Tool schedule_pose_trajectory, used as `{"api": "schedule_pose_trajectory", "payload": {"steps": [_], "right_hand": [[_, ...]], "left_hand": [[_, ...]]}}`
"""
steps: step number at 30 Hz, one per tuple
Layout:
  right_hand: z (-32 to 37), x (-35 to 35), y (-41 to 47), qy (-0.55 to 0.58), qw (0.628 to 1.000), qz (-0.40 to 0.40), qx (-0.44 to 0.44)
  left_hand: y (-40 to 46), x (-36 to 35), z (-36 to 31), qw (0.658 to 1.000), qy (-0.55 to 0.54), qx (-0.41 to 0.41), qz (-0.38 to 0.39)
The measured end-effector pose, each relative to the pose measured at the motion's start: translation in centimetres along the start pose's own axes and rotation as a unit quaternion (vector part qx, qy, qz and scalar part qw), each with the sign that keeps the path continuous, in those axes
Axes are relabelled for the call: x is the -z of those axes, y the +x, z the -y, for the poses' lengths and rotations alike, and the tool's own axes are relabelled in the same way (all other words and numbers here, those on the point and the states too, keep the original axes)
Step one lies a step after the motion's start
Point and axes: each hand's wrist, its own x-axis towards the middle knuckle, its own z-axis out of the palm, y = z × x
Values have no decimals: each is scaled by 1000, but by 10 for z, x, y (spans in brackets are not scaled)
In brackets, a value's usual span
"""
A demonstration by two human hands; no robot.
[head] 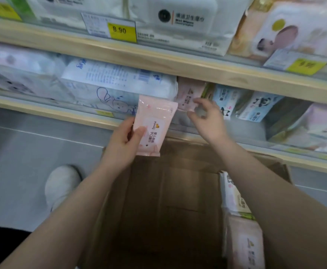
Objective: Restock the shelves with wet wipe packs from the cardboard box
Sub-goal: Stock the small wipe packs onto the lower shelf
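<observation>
Above the open cardboard box (164, 200), the left hand (123, 144) grips a pink wet wipe pack (153, 125), thumb across its front label and fingers curled behind it. The pack is held upright, just in front of the lower shelf edge (48, 111). The right hand (207, 117) reaches to a second pink pack (189, 93) standing on that shelf, between a large white baby-print pack (120, 84) and blue panda-print packs (254, 106). Its fingertips touch the lower edge of the pack; motion blur prevents telling whether they pinch it or merely rest against it. Inside the box, several packs (240, 226) stand along the right wall. A yellow price tag reading 8.90 (122, 31) is fixed on the upper shelf. A white shoe (61, 186) stands on the grey floor left of the box.
</observation>
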Motion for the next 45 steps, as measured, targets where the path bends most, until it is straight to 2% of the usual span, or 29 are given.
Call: {"api": "schedule_pose_trajectory", "payload": {"steps": [2,4,5,8,10,12,14,16,18,20,25,31,36,38,41,45], "right_hand": [[10,18,-27,74,994,71,-25],[19,30,-53,156,973,161,-46],[22,34,-63,178,966,181,-47],[24,45,-74,203,967,148,-42],[20,54,-67,178,978,110,-24],[16,59,-54,131,989,67,3],[11,59,-36,77,997,25,18],[5,51,-15,23,1000,14,11],[-6,36,8,-21,1000,14,-6],[-17,17,28,-22,999,13,-31],[-35,-14,50,43,993,-14,-113],[-29,-15,49,96,988,-38,-116],[-21,24,10,73,993,-33,-86],[-20,52,-17,43,997,-20,-61],[-26,98,-66,5,999,-22,-42],[-59,150,-136,-17,996,-53,-77]], "left_hand": [[-6,-9,-12,1000,-23,4,9],[-12,-22,-26,998,-62,3,21],[-15,-30,-33,997,-78,3,27],[-18,-44,-48,995,-78,-15,57],[-10,-40,-45,998,2,-47,46],[0,-26,-31,982,161,-96,12],[7,-12,-12,938,326,-114,21],[8,-6,6,890,438,-96,85],[7,-11,22,857,490,-112,114],[7,-14,31,848,501,-145,91],[12,-14,41,852,491,-169,66],[13,-14,43,851,491,-177,59],[6,-19,33,852,497,-157,51],[-2,-28,24,867,474,-149,35],[-24,-57,8,911,385,-146,20],[-68,-115,-14,961,242,-116,69]]}}
